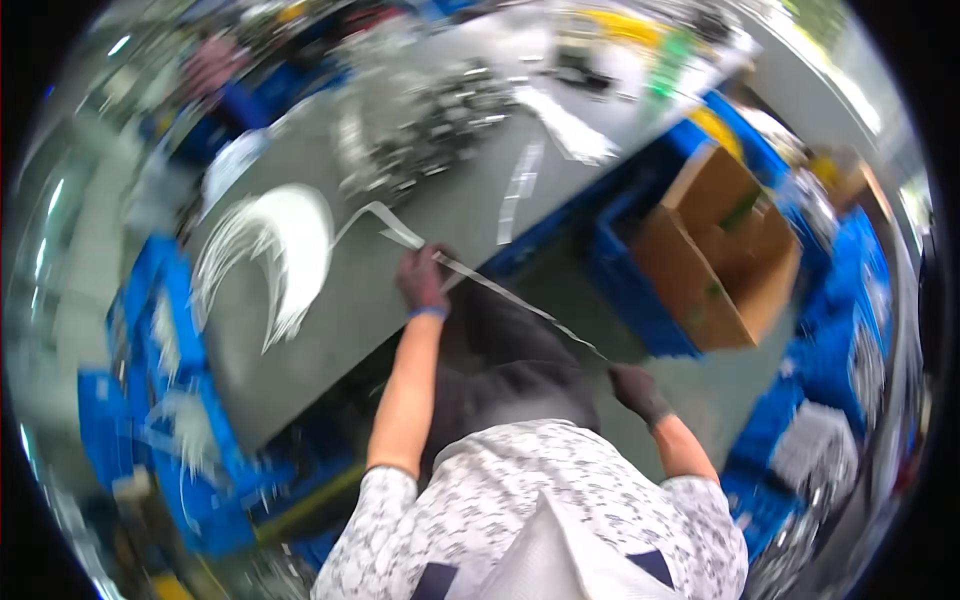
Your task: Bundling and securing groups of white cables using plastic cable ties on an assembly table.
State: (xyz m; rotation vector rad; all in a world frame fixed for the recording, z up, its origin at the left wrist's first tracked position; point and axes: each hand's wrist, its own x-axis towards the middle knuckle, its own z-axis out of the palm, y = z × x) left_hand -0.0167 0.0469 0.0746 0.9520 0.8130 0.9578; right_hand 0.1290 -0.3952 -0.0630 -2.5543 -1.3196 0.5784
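In the head view, the gloved left hand is closed on a thin white strip, and the gloved right hand seems to pinch its far end, though blur hides the fingers. The strip runs nearly straight between them, off the grey table's edge. It looks light, flat and pliable, probably slick, so best held near both ends. A glossy, curved white bundle lies on the smooth tabletop; right, an open-flapped, matt cardboard box
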